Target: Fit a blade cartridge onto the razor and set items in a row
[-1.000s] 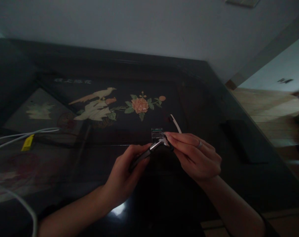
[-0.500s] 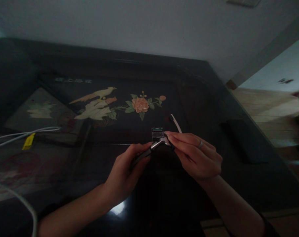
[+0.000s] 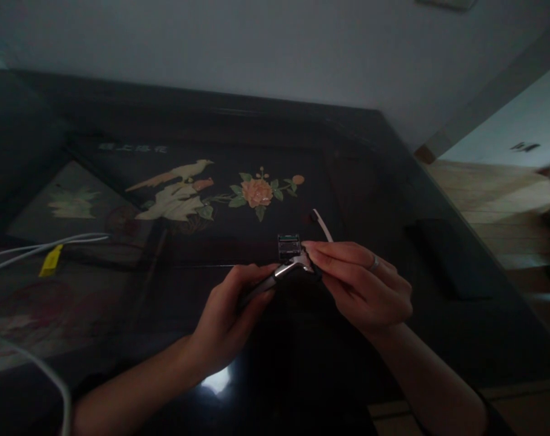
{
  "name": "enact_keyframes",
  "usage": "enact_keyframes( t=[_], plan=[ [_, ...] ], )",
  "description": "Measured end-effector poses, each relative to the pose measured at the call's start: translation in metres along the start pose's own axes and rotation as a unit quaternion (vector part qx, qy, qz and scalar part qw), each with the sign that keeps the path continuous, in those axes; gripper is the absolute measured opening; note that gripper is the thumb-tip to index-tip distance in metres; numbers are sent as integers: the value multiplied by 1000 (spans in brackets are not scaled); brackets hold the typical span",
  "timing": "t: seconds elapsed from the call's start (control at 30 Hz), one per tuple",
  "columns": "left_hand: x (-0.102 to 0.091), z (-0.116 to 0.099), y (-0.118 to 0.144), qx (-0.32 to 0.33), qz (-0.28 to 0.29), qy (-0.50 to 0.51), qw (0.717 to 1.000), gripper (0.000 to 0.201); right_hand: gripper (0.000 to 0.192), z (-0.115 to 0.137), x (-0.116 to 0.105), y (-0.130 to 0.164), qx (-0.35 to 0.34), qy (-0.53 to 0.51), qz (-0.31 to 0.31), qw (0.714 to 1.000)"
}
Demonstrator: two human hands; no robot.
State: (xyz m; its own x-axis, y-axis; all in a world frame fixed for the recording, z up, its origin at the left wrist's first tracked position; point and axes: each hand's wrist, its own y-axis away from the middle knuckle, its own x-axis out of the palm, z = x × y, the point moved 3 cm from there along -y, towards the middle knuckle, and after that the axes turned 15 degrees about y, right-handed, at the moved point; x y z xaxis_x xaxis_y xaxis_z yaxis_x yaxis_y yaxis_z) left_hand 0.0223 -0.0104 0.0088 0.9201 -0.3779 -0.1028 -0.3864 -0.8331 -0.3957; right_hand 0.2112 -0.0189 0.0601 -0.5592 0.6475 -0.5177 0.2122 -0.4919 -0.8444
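My left hand grips the dark handle of a razor whose silver neck points up to the right. My right hand, with a ring on one finger, pinches the razor's head end with its fingertips. Just beyond the fingers a small clear blade cartridge lies on the dark table. A small white brush with a dark tip lies on the table behind my right hand.
The glossy black table bears an inlaid bird and flower. White cables with a yellow tag run in from the left. A dark flat object lies at the right, near the table edge and a wooden floor.
Both hands stay on the razor; they have shifted very slightly to the right, the right hand a little more.
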Motion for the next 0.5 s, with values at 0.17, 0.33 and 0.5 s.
enact_keyframes(
  t=[0.17, 0.33, 0.5],
  plan=[
    [0, -1, 0, 2, -7, 0, 1000, 37, 37, -1, 1, 0, 2, -17, -4, 1000],
    [-5, 0, -5, 17, -30, -28, 999, 35, 45, -8, 6, -2, 25, -88, 41, 995],
    [-12, 3, -8, 35, -50, -55, 997, 31, 44, -14, 13, -4, 84, -226, 117, 963]
  ],
)
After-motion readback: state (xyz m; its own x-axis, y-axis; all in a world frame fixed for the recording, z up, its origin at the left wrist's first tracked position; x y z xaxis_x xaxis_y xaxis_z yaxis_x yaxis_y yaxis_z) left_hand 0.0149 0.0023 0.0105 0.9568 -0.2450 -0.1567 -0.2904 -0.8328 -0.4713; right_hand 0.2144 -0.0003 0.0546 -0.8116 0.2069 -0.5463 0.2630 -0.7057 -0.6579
